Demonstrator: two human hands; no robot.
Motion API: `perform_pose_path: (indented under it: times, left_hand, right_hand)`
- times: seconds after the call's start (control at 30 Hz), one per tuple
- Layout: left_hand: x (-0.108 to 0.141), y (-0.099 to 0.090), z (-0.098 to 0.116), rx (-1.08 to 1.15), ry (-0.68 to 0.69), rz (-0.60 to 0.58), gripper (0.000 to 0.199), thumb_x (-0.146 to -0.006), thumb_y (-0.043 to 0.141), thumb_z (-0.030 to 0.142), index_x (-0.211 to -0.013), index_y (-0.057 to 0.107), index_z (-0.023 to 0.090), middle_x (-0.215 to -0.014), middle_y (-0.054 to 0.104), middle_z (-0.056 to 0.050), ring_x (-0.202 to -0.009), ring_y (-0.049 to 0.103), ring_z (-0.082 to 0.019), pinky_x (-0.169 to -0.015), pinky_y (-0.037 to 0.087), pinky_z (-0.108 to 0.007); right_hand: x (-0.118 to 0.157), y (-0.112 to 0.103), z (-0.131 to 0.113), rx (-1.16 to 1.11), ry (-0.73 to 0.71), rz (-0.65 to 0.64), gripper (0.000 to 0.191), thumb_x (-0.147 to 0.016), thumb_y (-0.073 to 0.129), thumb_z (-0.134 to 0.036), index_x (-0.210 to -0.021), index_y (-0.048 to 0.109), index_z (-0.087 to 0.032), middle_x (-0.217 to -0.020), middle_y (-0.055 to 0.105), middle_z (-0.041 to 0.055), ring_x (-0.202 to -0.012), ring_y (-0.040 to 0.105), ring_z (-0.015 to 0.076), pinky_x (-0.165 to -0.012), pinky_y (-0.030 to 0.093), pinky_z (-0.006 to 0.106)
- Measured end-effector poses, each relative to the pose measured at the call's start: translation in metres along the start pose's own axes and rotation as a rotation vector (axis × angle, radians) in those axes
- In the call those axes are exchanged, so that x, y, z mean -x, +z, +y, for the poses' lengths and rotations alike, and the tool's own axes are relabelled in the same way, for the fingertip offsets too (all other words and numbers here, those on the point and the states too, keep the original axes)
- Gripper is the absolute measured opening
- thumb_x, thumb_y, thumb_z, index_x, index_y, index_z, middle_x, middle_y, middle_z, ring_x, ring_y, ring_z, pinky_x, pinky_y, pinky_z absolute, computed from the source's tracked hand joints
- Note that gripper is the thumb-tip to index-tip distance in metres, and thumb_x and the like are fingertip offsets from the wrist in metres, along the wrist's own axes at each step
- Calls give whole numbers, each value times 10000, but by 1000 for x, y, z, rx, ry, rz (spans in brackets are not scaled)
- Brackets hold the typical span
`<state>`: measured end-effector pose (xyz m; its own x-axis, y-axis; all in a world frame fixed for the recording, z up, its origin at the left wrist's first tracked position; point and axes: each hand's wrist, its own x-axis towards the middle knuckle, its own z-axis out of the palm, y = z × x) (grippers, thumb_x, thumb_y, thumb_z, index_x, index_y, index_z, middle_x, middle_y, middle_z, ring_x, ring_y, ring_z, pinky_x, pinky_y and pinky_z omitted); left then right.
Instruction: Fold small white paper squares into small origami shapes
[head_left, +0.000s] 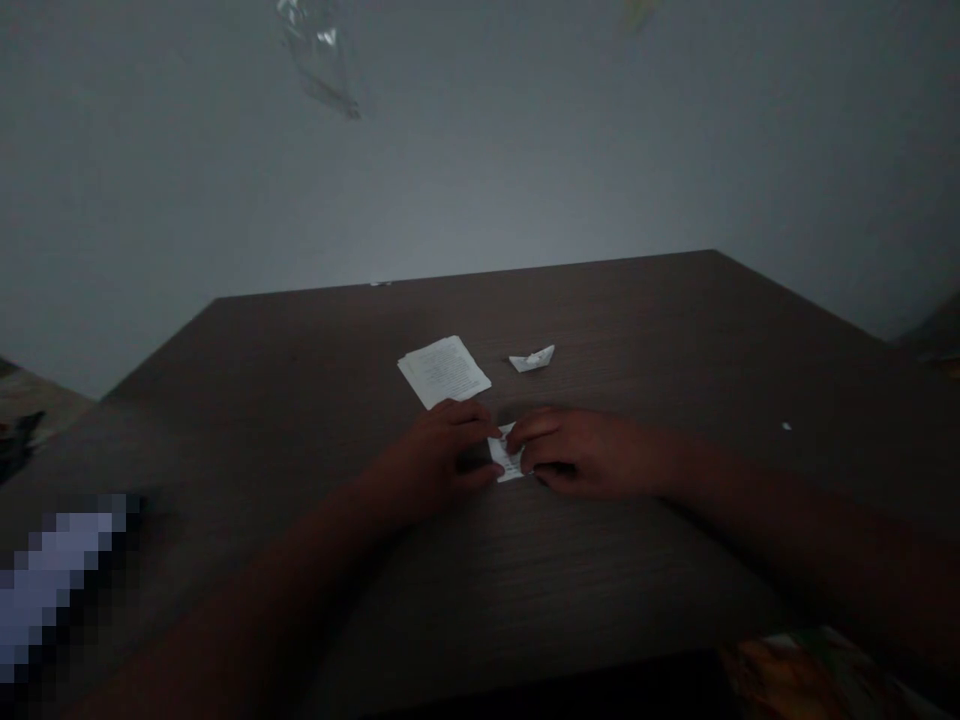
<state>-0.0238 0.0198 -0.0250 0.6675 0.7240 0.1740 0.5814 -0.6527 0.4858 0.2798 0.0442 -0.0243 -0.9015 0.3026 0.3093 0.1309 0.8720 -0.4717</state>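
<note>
Between my two hands a small folded piece of printed paper lies on the dark wooden table. My left hand grips its left edge, thumb at the lower corner and fingers at the upper one. From the other side my right hand has its curled fingertips on the paper, covering its right part. Just beyond my left hand sits a stack of printed paper sheets, its near corner close to my fingers. A small folded paper boat rests beyond my right hand.
A blurred-out, bright rectangular object is at the left edge of the table. One tiny white scrap lies to the right. Behind the table rises a pale wall with a clear plastic bag against it.
</note>
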Motion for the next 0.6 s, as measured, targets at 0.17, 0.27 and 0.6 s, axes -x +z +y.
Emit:
perform_pose_path:
  times: [0.17, 0.27, 0.6]
  left_hand:
    - [1, 1, -4, 11, 8, 8, 263, -1086, 928, 347, -1345, 898, 312, -1461, 857, -94, -1414, 790, -380, -1286, 657, -554]
    - [2, 2, -4, 10, 1, 5, 268, -1089, 920, 359, -1352, 892, 316, -1482, 849, -96, -1425, 781, -383, -1290, 653, -554]
    - [2, 4, -7, 6, 11, 6, 272, -1111, 889, 355, -1380, 892, 316, -1468, 847, -104, -1396, 779, -381, -1259, 651, -557]
  right_hand:
    - [-1, -3, -4, -10, 39, -23, 218, -1106, 699, -63, -1040, 799, -245, -1249, 878, 104, -1277, 827, 264, -1141, 691, 431]
    - [-1, -2, -3, -16, 49, -28, 209, -1092, 720, -67, -1025, 789, -253, -1235, 879, 95, -1252, 834, 263, -1122, 691, 419]
    - [1, 2, 3, 0, 39, -24, 181, -1088, 713, -64, -1073, 799, -222, -1284, 872, 129, -1212, 820, 279, -1080, 699, 459]
